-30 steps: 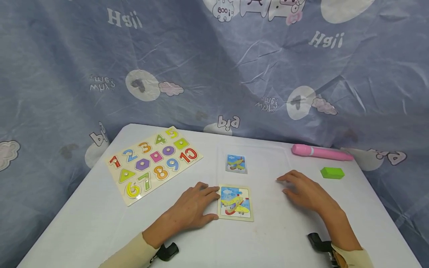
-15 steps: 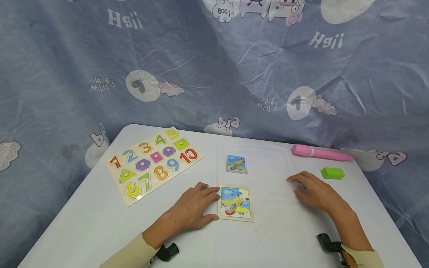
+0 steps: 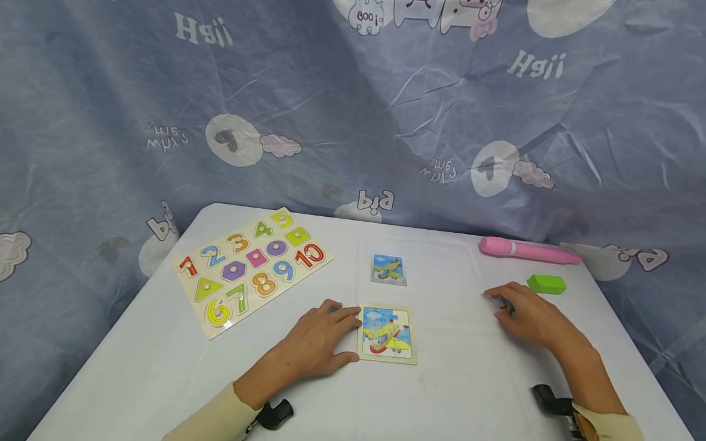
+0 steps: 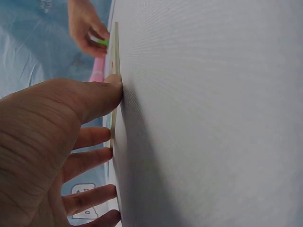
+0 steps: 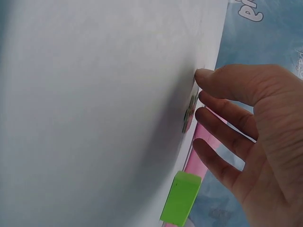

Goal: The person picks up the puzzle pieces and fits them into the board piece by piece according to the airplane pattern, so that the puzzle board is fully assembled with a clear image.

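Observation:
A small airplane puzzle (image 3: 388,332) in a pale wooden frame lies flat in the middle of the table. My left hand (image 3: 318,343) rests at its left edge, thumb and fingertips spread along the frame; in the left wrist view the thumb (image 4: 110,94) touches the board's edge. My right hand (image 3: 528,313) is bent low over the table at the right. Beneath its fingers shows a small multicoloured piece (image 3: 507,306), partly hidden in the head view; in the right wrist view this piece (image 5: 190,113) lies just beyond the fingertips, which are spread with gaps.
An airplane picture card (image 3: 388,270) lies behind the puzzle. A number-and-shape board (image 3: 254,269) is at the left. At the right are a green block (image 3: 546,284), close behind the right hand, and a pink cylinder (image 3: 529,250). A printed cloth (image 3: 331,110) hangs behind the table.
My right hand has shifted to the right, toward the green block, and the small multicoloured piece has come into sight under its fingers. My left hand and the puzzle stay put.

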`<control>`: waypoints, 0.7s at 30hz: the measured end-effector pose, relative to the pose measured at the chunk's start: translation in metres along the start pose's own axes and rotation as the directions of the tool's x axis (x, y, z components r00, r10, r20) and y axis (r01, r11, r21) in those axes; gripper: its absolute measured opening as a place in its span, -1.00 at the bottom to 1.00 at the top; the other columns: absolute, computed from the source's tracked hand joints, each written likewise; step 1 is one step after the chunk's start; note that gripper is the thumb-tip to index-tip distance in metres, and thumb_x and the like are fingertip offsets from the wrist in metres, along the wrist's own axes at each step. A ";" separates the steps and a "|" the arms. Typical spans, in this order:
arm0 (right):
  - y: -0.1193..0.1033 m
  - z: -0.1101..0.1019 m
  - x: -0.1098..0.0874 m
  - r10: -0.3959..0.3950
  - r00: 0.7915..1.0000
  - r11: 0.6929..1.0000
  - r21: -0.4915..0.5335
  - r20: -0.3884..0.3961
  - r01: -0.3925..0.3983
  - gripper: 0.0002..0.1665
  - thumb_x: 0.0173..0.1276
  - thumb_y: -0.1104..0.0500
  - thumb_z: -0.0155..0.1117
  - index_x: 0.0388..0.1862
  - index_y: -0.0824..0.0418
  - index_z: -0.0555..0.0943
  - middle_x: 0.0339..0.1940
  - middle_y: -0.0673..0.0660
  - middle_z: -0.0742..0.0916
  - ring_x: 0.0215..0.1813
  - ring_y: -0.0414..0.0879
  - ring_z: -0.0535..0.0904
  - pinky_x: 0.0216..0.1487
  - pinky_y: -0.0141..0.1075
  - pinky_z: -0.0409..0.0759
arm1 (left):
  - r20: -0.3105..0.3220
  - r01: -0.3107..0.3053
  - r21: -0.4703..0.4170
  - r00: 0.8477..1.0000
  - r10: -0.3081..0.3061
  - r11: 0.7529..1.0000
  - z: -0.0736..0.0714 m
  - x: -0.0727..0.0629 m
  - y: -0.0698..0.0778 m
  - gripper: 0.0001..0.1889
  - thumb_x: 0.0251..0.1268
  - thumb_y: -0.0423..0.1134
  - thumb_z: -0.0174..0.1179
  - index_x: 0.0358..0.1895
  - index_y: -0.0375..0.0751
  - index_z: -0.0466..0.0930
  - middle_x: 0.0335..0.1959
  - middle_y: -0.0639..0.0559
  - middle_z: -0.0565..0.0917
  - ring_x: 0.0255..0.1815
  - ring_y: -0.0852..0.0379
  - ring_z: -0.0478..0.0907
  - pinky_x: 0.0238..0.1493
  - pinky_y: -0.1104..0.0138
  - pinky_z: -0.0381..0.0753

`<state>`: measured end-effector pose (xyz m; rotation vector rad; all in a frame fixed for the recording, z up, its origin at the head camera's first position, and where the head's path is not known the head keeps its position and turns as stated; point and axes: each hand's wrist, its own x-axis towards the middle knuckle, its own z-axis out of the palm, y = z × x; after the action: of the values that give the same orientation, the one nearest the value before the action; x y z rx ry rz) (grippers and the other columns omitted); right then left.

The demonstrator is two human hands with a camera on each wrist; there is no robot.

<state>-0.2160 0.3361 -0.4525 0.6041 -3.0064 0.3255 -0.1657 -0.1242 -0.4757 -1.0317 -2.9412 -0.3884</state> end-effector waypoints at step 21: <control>0.019 -0.002 -0.011 0.056 0.997 0.998 -0.026 0.050 -0.055 -0.45 0.34 0.29 0.54 0.31 0.25 0.68 0.19 0.36 0.68 0.27 0.37 0.58 0.16 0.39 0.58 | -0.014 -0.012 -0.020 1.000 0.012 1.000 0.000 -0.001 -0.001 -0.38 0.36 0.19 0.45 0.40 0.03 0.63 0.55 0.11 0.52 0.48 -0.05 0.44 0.29 -0.06 0.59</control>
<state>-0.2134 0.3575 -0.4556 0.5358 -3.0756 0.2799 -0.1653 -0.1254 -0.4757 -1.0437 -2.9238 -0.4241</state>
